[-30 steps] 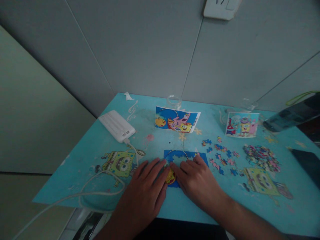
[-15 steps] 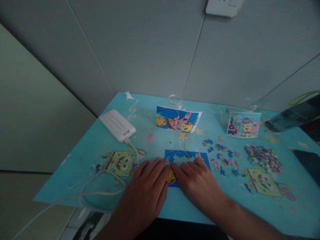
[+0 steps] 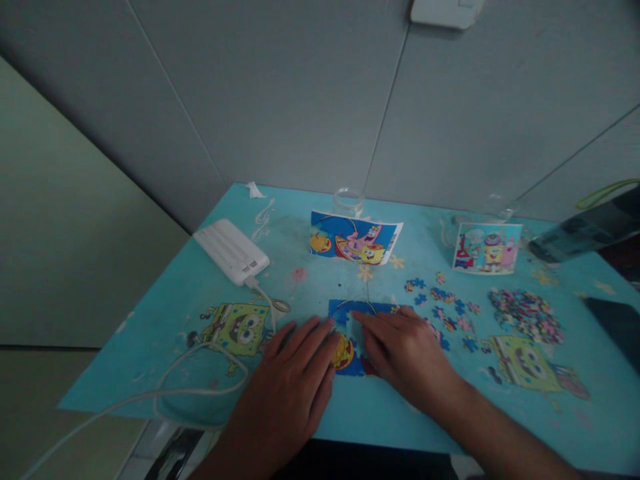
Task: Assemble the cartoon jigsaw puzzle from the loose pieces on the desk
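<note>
A partly built blue jigsaw puzzle point(image 3: 350, 333) lies near the front edge of the turquoise cartoon-printed table point(image 3: 165, 293). My left hand point(image 3: 295, 377) rests flat on the table, fingers stretched out, its fingertips touching the puzzle's left edge by a yellow-and-red patch. My right hand point(image 3: 407, 350) lies palm down over the puzzle's right part, fingers extended and pressing on the pieces. Neither hand holds anything that I can see.
Loose puzzle pieces point(image 3: 443, 310) and a denser pile point(image 3: 525, 313) lie to the right. Two reference pictures point(image 3: 355, 239) point(image 3: 486, 248) stand at the back by a glass jar point(image 3: 349, 200). A white power bank point(image 3: 231, 251) with cable point(image 3: 195, 383) sits left. Dark objects point(image 3: 615, 327) lie far right.
My right hand has shifted up and left across the puzzle, its fingers now reaching the upper middle of it. My left hand has stayed in place.
</note>
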A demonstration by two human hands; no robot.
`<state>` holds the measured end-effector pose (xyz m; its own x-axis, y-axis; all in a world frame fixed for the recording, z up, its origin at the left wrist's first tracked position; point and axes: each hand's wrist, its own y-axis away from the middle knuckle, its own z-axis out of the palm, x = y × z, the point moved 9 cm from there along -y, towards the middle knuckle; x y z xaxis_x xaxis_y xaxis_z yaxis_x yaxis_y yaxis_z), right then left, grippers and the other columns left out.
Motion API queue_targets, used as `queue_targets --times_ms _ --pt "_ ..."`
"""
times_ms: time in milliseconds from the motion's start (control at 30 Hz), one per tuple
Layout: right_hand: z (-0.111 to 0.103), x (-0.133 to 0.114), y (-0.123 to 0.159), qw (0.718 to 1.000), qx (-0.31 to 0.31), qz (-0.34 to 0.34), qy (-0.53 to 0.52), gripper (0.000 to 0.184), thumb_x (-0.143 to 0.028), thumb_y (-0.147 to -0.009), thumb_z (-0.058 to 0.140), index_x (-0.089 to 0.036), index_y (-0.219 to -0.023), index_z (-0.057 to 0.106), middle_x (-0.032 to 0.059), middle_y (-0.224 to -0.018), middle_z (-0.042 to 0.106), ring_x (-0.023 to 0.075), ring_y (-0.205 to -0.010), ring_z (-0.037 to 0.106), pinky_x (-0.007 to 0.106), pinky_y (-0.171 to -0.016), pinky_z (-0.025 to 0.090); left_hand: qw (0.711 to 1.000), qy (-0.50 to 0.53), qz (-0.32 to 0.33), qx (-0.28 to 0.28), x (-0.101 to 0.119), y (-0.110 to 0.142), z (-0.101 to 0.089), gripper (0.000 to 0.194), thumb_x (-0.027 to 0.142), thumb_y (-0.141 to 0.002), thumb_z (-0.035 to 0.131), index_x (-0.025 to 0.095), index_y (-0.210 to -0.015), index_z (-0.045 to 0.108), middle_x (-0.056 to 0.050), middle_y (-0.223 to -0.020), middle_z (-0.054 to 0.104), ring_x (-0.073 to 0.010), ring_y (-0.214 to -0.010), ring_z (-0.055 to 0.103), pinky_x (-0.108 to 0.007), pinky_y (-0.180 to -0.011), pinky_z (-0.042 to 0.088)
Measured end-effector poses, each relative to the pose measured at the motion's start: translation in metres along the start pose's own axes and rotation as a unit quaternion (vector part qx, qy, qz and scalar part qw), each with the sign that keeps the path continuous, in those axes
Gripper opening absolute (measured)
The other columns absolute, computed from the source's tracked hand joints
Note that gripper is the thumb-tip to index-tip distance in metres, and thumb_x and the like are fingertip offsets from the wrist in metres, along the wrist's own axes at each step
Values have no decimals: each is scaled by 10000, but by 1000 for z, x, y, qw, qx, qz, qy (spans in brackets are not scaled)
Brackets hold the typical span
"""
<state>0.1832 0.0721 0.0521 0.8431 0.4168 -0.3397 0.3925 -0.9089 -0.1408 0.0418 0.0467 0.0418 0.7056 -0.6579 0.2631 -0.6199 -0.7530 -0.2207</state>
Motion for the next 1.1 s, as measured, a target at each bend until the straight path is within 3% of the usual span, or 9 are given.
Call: queue_targets --times_ms 233,467,633,800,1100 --pt "15 -7 1 999 -54 -4 5 316 -393 -1003 607 -254 -1285 645 31 -933 756 252 -878 717 452 -903 398 1000 -2 2 9 0 1 0 406 305 -1030 483 246 -1428 537 -10 -1522 516 -253 -1406 449 -506 -1173 339" --pt "16 -10 0 999 -50 4 -3 271 -382 -1033 559 -249 -1246 660 29 -910 761 236 -859 720 448 -941 391 1000 -18 14 14 0 4 4 388 265 -1019 493 255 -1400 564 -11 -1536 499 -261 -1413 443 -507 -1168 339" --pt "15 -13 -1 999 -49 12 3 250 -372 -1022 580 -242 -1216 668 26 -879 759 223 -820 714 435 -929 390 995 -68 76 23 -2 8 12 468 231 -963 540 249 -1430 545 -27 -1570 455 -279 -1422 431 -489 -1172 318" --pt "12 -16 -3 999 -30 0 17 195 -347 -1023 564 -212 -1078 693 22 -808 745 203 -756 694 407 -860 400 987 -88 119 60 -7 11 14 497 283 -929 577 235 -1423 556 -39 -1538 497 -276 -1382 481 -442 -1168 319" --pt "4 -22 -3 998 0 -44 46 221 -331 -1027 548 -195 -893 659 12 -741 725 172 -678 650 365 -759 390 981 -71 160 78 -12 14 19 520 291 -919 566 209 -1432 544 -68 -1513 524 -285 -1359 498 -434 -1154 319"
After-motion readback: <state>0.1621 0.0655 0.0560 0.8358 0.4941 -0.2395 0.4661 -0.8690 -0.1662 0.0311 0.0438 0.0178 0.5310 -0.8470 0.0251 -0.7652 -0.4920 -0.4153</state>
